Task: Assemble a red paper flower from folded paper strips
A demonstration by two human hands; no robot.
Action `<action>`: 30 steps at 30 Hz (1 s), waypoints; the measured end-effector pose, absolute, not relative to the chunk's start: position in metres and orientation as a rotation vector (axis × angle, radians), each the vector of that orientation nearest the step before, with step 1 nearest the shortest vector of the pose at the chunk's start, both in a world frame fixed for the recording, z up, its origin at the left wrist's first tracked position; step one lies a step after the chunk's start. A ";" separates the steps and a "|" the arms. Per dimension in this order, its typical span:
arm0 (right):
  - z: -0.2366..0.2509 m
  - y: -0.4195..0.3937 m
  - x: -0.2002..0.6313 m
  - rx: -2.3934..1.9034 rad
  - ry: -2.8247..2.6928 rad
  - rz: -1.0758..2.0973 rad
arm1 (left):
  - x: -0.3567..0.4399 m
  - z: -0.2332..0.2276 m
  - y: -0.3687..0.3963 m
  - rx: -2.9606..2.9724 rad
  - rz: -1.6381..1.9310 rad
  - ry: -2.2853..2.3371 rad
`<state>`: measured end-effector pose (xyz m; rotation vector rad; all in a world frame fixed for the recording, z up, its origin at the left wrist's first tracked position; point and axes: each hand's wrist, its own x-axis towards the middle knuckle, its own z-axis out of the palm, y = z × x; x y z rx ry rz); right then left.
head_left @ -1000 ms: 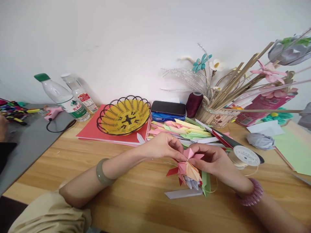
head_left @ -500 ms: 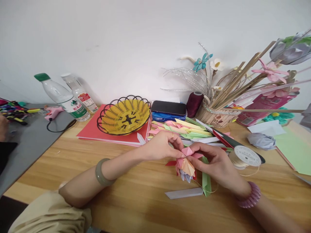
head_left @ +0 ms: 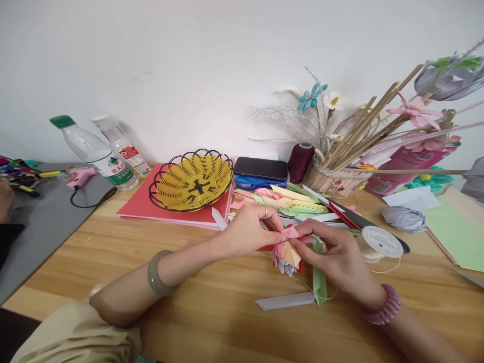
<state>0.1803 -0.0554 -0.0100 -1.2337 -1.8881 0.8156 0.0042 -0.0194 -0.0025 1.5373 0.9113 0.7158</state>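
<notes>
Between both hands is a folded paper flower [head_left: 288,255] with pink, peach, red and pale lilac petals. My left hand [head_left: 255,225] pinches its upper left side between thumb and fingers. From the other side my right hand [head_left: 333,249] grips a pink petal and the flower's edge. A thin cream thread runs from the flower and loops under my right hand. Just below, a green folded paper strip [head_left: 319,282] and a pale lilac strip [head_left: 284,301] lie on the wooden table [head_left: 196,317]. The fingertips partly cover the flower's top.
Behind my hands lie many folded strips [head_left: 280,199]. A thread spool [head_left: 381,243] stands on the right. Further back are a yellow basket [head_left: 194,184], a phone [head_left: 260,168], bottles [head_left: 109,166] and a stick-covered pot [head_left: 330,181]. Another person's hand [head_left: 5,199] shows at far left.
The flower has been tilted slightly upward between my fingers, its lilac tips now a little higher. Both hands keep hold. The whole view has shifted slightly.
</notes>
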 end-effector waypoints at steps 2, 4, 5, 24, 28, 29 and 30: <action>-0.011 -0.056 0.180 -1.236 -1.885 0.817 | 0.004 -0.003 -0.019 1.551 0.717 0.912; -0.011 -0.056 0.180 -1.238 -1.878 0.819 | 0.004 -0.003 -0.019 1.582 0.731 0.919; -0.012 -0.056 0.180 -1.239 -1.873 0.819 | 0.004 -0.003 -0.019 1.593 0.736 0.923; -0.014 -0.055 0.177 -1.321 -1.802 0.871 | 0.008 -0.004 -0.023 1.537 0.711 0.936; -0.014 -0.054 0.176 -1.336 -1.796 0.848 | 0.009 -0.007 -0.023 1.507 0.752 0.949; -0.013 -0.054 0.176 -1.330 -1.804 0.846 | 0.009 -0.008 -0.023 1.507 0.757 0.950; -0.013 -0.054 0.176 -1.320 -1.811 0.842 | 0.009 -0.009 -0.023 1.511 0.760 0.947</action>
